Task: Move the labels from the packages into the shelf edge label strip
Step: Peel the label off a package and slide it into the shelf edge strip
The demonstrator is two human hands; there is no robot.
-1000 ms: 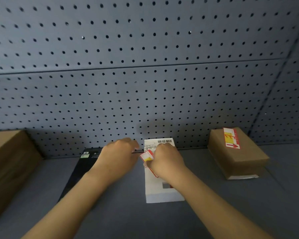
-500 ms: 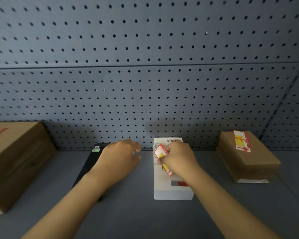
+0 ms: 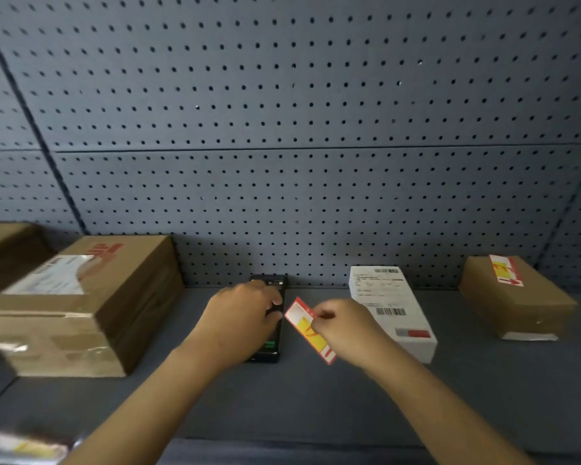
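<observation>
My right hand (image 3: 344,330) pinches a red, white and yellow label (image 3: 307,327) and holds it in the air, just left of the white package (image 3: 389,313) with barcodes. My left hand (image 3: 242,317) lies over a flat black box (image 3: 269,347), fingers curled down on it. A second label of the same colours (image 3: 503,270) sticks on the small brown package (image 3: 517,297) at the right. The shelf's front edge (image 3: 282,451) runs along the bottom of the view; a blurred label strip (image 3: 24,448) shows at the bottom left.
A large cardboard box (image 3: 81,303) with a shipping label stands on the shelf at the left, with another box (image 3: 4,246) behind it. A grey pegboard wall (image 3: 282,129) closes the back. The grey shelf floor (image 3: 316,404) lies between my arms.
My right hand has lifted the label off the white package and carried it left and nearer. The camera has pulled back and turned left, bringing the large box into view.
</observation>
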